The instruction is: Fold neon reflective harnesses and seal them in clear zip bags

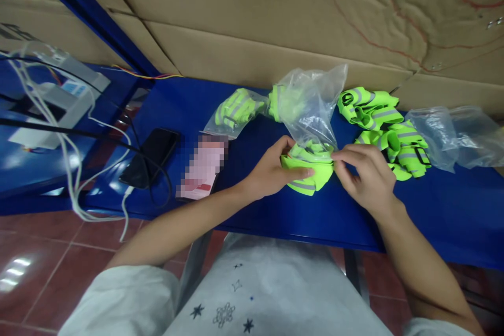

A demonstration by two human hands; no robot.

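My left hand (271,170) is closed around a folded neon-yellow reflective strap (309,178) with grey stripes, its thumb lying across the front. At the bundle's right edge, my right hand (366,176) has its thumb and fingertips pinched together; whether the bag's plastic is also between them I cannot tell. A clear plastic bag (315,97) stands just behind the bundle and touches its top. Further right lie loose reflective straps, one at the back (372,107) and another in front (409,149) with a black buckle.
Left of centre is a bagged reflective strap (239,107). Clear bags (452,134) lie at the right. A pixelated pink-screened device (205,165), a black phone (149,157) and white cables (71,168) occupy the left of the blue table (334,226). Cardboard (244,21) stands behind.
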